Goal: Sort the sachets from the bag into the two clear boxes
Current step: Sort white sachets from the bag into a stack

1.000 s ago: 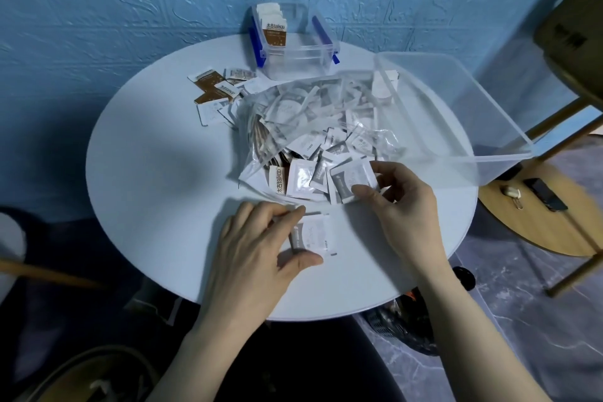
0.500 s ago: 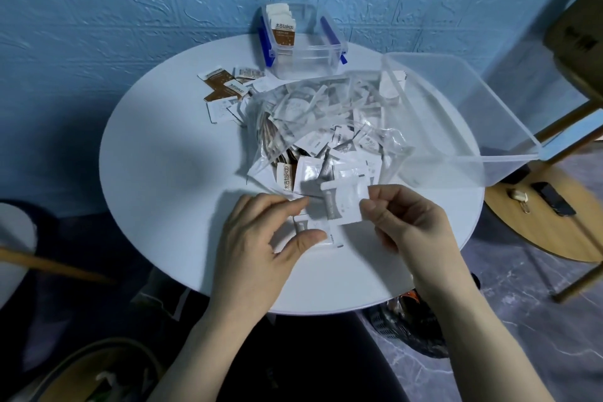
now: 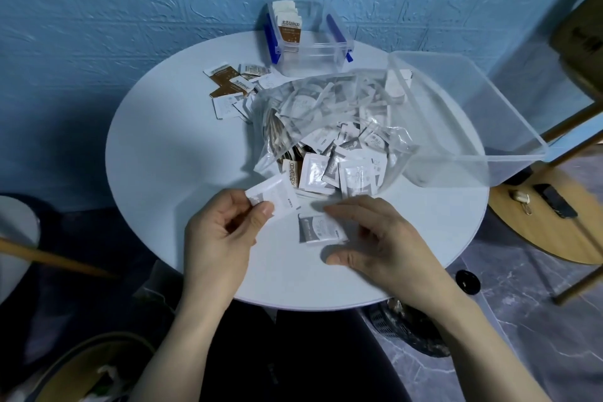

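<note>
Left hand (image 3: pixel 225 232) pinching, right hand (image 3: pixel 375 238) spread, fingers relaxed.

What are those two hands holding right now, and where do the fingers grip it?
The left hand pinches a white sachet at its near-left corner. The right hand holds nothing; its fingers hover around a grey sachet.

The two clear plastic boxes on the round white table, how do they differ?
The small clear plastic box with blue latches stands at the table's far edge by the wall; the large clear plastic box sits at the right and overhangs the round white table. The small one has blue clips; the large one shows none. The small one holds upright brown-and-white sachets; the large one holds only a few white ones at its far end. Both are transparent and lidless.
</note>
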Demonstrator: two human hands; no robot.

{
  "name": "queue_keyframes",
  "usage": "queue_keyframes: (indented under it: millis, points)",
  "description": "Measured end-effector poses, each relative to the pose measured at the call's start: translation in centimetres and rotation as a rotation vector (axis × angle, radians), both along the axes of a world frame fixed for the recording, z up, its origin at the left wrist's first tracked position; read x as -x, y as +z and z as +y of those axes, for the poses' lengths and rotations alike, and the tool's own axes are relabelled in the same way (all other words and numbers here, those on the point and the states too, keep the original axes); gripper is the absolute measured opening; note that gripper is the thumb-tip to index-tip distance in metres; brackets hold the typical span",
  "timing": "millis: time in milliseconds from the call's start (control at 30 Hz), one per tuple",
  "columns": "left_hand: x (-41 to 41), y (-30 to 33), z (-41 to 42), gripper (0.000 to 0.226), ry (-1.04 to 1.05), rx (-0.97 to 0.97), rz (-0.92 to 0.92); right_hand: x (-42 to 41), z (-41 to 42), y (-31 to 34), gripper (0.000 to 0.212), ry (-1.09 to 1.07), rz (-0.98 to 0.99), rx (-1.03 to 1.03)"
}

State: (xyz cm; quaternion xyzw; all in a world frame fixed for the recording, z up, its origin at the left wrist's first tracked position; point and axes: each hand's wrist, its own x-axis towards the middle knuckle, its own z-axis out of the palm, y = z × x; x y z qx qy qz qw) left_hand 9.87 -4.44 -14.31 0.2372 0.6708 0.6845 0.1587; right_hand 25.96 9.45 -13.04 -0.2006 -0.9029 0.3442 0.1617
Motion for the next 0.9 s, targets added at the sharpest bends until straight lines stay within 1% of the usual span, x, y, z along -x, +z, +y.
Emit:
queue_keyframes:
  millis: [133, 233, 300, 367, 433, 467, 567, 633, 667, 733, 800, 900]
  points:
    - [-0.1, -0.4, -0.1, 0.013, -0.023, 0.039, 0.011, 0.2, -0.2, 0.1, 0.059, -0.011, 0.011, -0.033]
    - [-0.1, -0.4, -0.1, 0.016, -0.023, 0.045, 0.006, 0.5, -0.4, 0.1, 0.055, -0.056, 0.027, -0.029]
    - [-0.2, -0.3, 0.0, 0.018, -0.035, 0.043, 0.004, 0.7, -0.6, -0.1, 0.054, -0.096, 0.008, -0.071]
    - [-0.3, -0.3, 0.0, 0.019, -0.040, 0.049, 0.013, 1.0, -0.7, -0.2, 0.059, -0.108, -0.038, -0.115]
    - [-0.3, -0.4, 0.0, 0.020, -0.033, 0.057, 0.026, 1.1, -0.7, -0.2, 0.062, -0.115, -0.087, -0.073]
    - [-0.3, -0.4, 0.0, 0.021, -0.029, 0.059, 0.031, 1.1, -0.7, 0.0, 0.060, -0.120, -0.100, -0.037]
    - [-0.2, -0.6, 0.0, 0.019, -0.029, 0.072, 0.043, 1.2, -0.7, 0.4, 0.040, -0.160, -0.057, 0.055]
    - [-0.2, -0.8, 0.0, 0.011, -0.050, 0.100, 0.062, 1.1, -0.5, 0.4, 0.033, -0.215, -0.023, 0.111]
    - [-0.2, -1.0, 0.0, 0.011, -0.056, 0.121, 0.079, 1.1, -0.5, 0.3, 0.030, -0.230, -0.015, 0.129]
    - [-0.2, -1.2, 0.1, 0.018, -0.077, 0.160, 0.127, 1.0, -0.6, 0.2, 0.025, -0.220, 0.000, 0.161]
    - [-0.3, -1.2, 0.1, 0.027, -0.138, 0.190, 0.172, 1.1, -0.8, 0.0, 0.027, -0.208, 0.010, 0.186]
    - [-0.4, -1.2, 0.2, 0.030, -0.240, 0.179, 0.188, 1.3, -1.0, -0.4, 0.033, -0.243, 0.051, 0.166]
